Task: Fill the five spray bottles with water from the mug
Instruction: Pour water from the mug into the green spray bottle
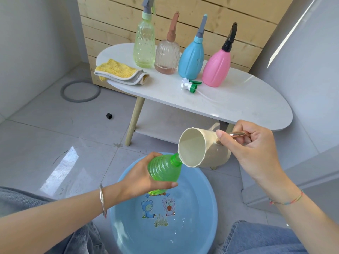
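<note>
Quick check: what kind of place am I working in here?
Likely a home balcony or washroom corner: grey tiled floor, a blue wash basin set on it, and a low white side table against a wooden slat panel.

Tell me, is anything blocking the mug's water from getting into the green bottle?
Nothing visible. The cream mug has its rim right at the open neck of the ribbed green plastic bottle; its white-and-green spray head lies on the white table.

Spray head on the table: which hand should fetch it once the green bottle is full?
Likely right: the right hand holds only the mug, easily set down, and is nearer the spray head; the left hand grips the open green bottle over the basin.
</note>
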`<state>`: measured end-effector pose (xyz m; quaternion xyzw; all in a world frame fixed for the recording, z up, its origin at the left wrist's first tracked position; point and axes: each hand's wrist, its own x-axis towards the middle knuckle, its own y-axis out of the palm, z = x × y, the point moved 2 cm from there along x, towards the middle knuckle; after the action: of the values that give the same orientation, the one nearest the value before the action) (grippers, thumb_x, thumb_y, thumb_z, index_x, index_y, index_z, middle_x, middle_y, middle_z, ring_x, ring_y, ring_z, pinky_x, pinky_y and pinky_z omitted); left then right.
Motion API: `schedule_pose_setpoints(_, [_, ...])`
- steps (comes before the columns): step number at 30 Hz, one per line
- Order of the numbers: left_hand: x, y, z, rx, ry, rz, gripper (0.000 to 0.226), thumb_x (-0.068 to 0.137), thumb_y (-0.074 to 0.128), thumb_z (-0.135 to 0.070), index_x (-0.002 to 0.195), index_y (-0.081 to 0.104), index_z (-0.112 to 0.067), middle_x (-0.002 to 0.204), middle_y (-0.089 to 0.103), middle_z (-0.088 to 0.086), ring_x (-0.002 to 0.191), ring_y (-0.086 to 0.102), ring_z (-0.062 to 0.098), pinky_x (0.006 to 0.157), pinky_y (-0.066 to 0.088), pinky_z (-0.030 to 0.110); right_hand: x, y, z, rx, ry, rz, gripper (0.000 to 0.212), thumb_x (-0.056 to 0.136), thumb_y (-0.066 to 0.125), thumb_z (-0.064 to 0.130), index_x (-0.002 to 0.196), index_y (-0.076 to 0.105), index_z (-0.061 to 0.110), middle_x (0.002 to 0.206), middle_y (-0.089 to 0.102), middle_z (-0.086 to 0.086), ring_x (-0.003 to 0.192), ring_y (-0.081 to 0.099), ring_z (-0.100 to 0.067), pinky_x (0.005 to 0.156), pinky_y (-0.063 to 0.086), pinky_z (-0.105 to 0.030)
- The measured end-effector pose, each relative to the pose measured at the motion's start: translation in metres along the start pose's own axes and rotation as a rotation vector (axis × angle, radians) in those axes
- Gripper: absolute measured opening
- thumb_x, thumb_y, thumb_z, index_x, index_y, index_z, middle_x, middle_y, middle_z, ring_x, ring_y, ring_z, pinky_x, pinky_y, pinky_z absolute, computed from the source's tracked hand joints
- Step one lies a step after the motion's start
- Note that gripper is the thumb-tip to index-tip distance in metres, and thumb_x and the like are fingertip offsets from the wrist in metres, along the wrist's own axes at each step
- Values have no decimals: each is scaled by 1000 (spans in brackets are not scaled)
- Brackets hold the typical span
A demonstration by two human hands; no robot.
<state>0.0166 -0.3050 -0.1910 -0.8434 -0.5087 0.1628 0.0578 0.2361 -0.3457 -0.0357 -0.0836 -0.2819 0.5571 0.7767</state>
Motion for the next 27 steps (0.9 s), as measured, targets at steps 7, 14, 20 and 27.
schedule_pose_setpoints(7, [1, 0, 1, 0, 1, 6, 85, 39, 87, -64, 112, 55, -37, 106, 66, -10, 102, 63, 8, 94, 51, 32, 1, 0, 2, -38, -46, -5, 45, 72, 72, 28, 57, 44, -3, 50, 28, 6, 48, 27, -8, 46, 21, -16])
schedule_pose_setpoints(14, [1, 1, 3, 15, -11, 6, 86, 38, 86, -66, 113, 54, -39, 107, 65, -11, 102, 62, 6, 91, 51, 28, 0, -1, 3, -61, -77, -5, 43, 73, 71, 26, 56, 42, 0, 50, 31, 6, 47, 30, -6, 47, 22, -13])
schedule_pose_setpoints(20, [0, 0, 1, 15, -9, 2, 87, 38, 85, -66, 114, 53, -38, 108, 65, -10, 102, 62, 5, 90, 50, 25, -1, -1, 4, -84, -138, 16, 40, 75, 71, 24, 54, 39, 10, 52, 33, 7, 48, 31, -5, 50, 25, -11])
schedule_pose_setpoints(27, [0, 1, 2, 16, -9, 1, 84, 38, 85, -65, 111, 54, -38, 105, 66, -10, 100, 64, 7, 90, 52, 29, -1, 0, 3, -120, -208, 39, 42, 77, 70, 30, 54, 38, 14, 56, 35, 5, 52, 31, -6, 53, 25, -11])
